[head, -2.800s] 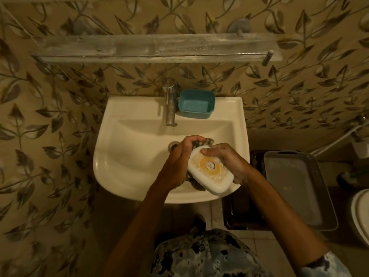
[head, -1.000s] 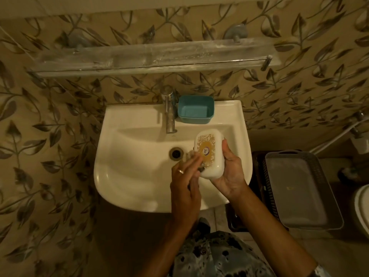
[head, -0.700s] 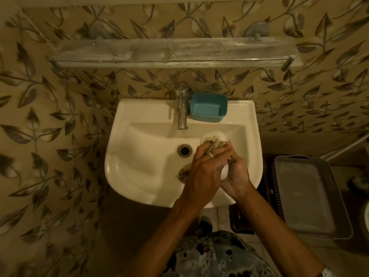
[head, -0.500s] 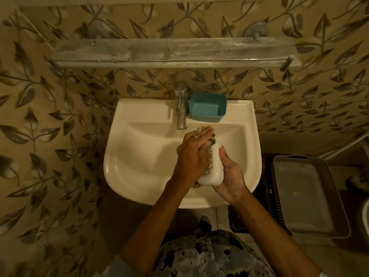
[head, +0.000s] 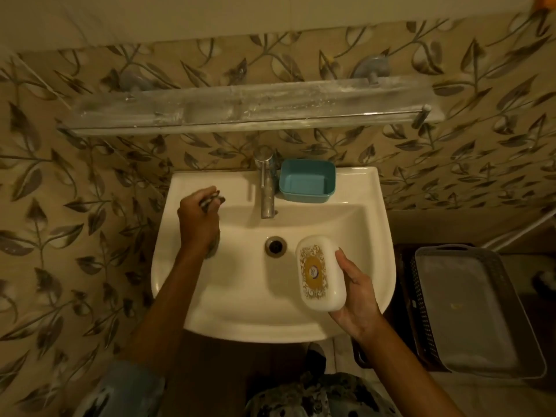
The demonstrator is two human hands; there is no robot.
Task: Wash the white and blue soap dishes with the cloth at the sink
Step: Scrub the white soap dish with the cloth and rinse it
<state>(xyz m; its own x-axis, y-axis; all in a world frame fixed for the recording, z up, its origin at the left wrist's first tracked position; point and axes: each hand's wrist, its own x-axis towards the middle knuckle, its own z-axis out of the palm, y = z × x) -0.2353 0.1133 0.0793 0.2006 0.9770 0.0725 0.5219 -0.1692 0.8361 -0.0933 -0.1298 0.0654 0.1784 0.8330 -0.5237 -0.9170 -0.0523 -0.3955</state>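
Leaf-patterned tiles back a white sink point(head: 240, 284) under a cloudy glass shelf point(head: 240, 106). Over the bowl's right side the right hand point(head: 358, 293) holds the white soap dish point(head: 320, 273), gold-printed face up, its grip cupped round the right long edge and underside. The left hand point(head: 195, 219), over the left rim, has its grip bunched tight on the patterned cloth point(head: 210, 202). The blue soap dish point(head: 307, 182) sits empty on the ledge just beside the tap point(head: 266, 188). Both dishes look like light, stiff, glossy plastic, likely slippery when wet, so holding across the long sides seems safest; the cloth is soft and wads easily. The bowl offers open room; the tap spout and rim are the edges to mind.
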